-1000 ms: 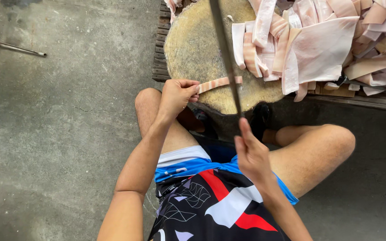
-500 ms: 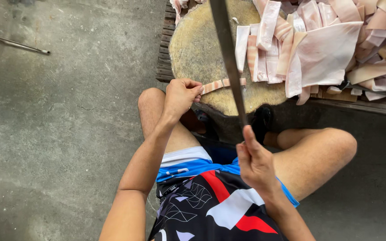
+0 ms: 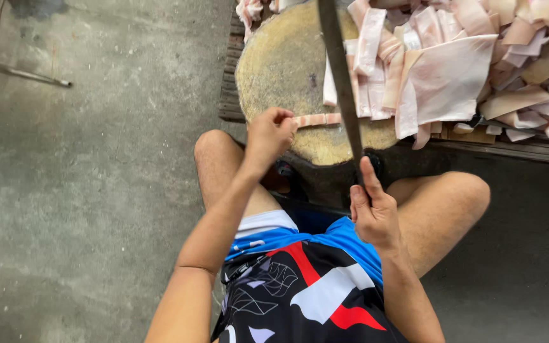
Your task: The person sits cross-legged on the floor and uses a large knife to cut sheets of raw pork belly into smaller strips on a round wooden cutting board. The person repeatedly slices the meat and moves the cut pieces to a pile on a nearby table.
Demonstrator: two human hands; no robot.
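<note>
Head view shows the left hand (image 3: 269, 132) pinching one end of a pink strip (image 3: 318, 119) that lies on the round block (image 3: 281, 63). Right hand (image 3: 372, 213) is wrapped around the knife (image 3: 339, 76) handle, blade crossing the strip. Pale sheets (image 3: 452, 70) pile beside it.

No packages, labels, signs or screens are in view, neither near the left hand (image 3: 273, 134) nor near the right hand (image 3: 373, 213).
</note>
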